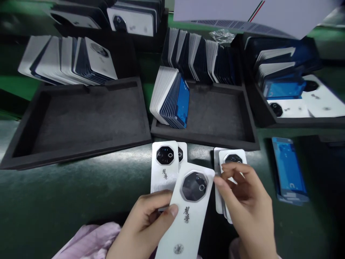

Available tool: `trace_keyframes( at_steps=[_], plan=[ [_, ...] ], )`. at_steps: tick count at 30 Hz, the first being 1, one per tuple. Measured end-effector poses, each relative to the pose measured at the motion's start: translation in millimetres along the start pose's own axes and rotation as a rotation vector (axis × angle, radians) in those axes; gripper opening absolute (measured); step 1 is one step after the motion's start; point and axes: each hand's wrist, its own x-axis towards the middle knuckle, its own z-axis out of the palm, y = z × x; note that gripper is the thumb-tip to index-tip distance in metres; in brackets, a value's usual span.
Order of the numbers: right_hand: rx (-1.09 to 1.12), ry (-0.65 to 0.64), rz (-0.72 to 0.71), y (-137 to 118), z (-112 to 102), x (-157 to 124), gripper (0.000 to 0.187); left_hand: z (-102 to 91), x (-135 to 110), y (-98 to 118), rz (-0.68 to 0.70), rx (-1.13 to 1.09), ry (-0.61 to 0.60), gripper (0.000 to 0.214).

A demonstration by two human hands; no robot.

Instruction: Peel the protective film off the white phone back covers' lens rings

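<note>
My left hand (151, 219) is closed on a white phone back cover (198, 223), thumb on its face and fingers behind. This panel has a dark octagonal camera window, dark characters below it and a small round emblem near the bottom. By its upper right corner is my right hand (246, 205), fingers bent and apart, with nothing visible between them; whether the thumb touches the corner I cannot tell. Partly behind the held panel lie two white covers (159, 180), overlapping. Under the right hand's fingers is another small stack of white covers (219, 194).
A black foam tray (94, 118) is at left. The middle tray (215, 138) carries leaning rows of covers (168, 93). More covers fill the right tray (299, 122) and the back left. Blue-filmed panels (289, 165) lie on the green table at right.
</note>
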Motion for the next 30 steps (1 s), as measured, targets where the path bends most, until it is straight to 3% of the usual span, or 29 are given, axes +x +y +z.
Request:
trace_keyframes(
  at_steps=[4, 5, 6, 8, 10, 14, 17, 21, 24, 25, 27, 28, 30],
  plan=[
    [0.144, -0.470, 0.130, -2.0, -6.4, 2.9, 0.016, 1.4, -3.2, 0.0, -0.031, -0.060, 0.061, 0.027],
    [0.131, -0.511, 0.156, -2.4, -10.8, 4.6, 0.019, 1.9, -3.2, 1.2, -0.026, -0.083, 0.073, 0.024],
    [0.111, -0.483, 0.180, -2.1, -17.3, 6.9, 0.022, 1.9, -2.8, 2.7, -0.020, -0.095, 0.082, 0.023],
    [0.038, -0.298, 0.227, 1.6, -36.3, 13.7, 0.028, -0.4, -0.8, 5.5, 0.002, -0.037, 0.124, 0.026],
    [-0.088, -0.121, 0.290, 8.6, -59.4, 22.1, 0.040, -6.4, 2.5, 6.7, 0.033, 0.172, 0.233, 0.026],
    [-0.281, -0.075, 0.336, 25.4, -90.7, 36.4, 0.044, -21.4, 10.6, 1.5, 0.038, 0.785, 0.507, 0.034],
    [-0.420, 0.000, 0.350, 35.0, -93.5, 42.6, 0.041, -25.3, 14.7, -3.4, -0.038, 1.109, 0.556, 0.040],
    [-0.500, 0.148, 0.304, 35.2, -82.6, 43.1, 0.040, -22.6, 17.6, -2.5, -0.109, 1.271, 0.477, 0.028],
    [-0.450, 0.239, 0.200, 22.6, -54.6, 31.1, 0.040, -21.7, 20.3, -0.4, -0.156, 1.252, 0.424, 0.024],
    [-0.406, 0.203, 0.160, 16.7, -40.2, 24.1, 0.039, -21.8, 21.2, -0.5, -0.163, 1.245, 0.417, 0.024],
    [-0.300, -0.072, 0.104, 4.6, -7.6, 7.1, 0.033, -22.0, 22.5, -2.3, -0.162, 1.238, 0.411, 0.023],
    [-0.265, -0.172, 0.074, -0.8, 8.1, -1.8, 0.037, -21.9, 22.7, -3.5, -0.159, 1.234, 0.407, 0.022],
    [-0.212, -0.343, 0.057, -8.9, 33.3, -17.0, 0.063, -20.9, 22.6, -5.4, -0.152, 1.228, 0.395, 0.019]
  ],
)
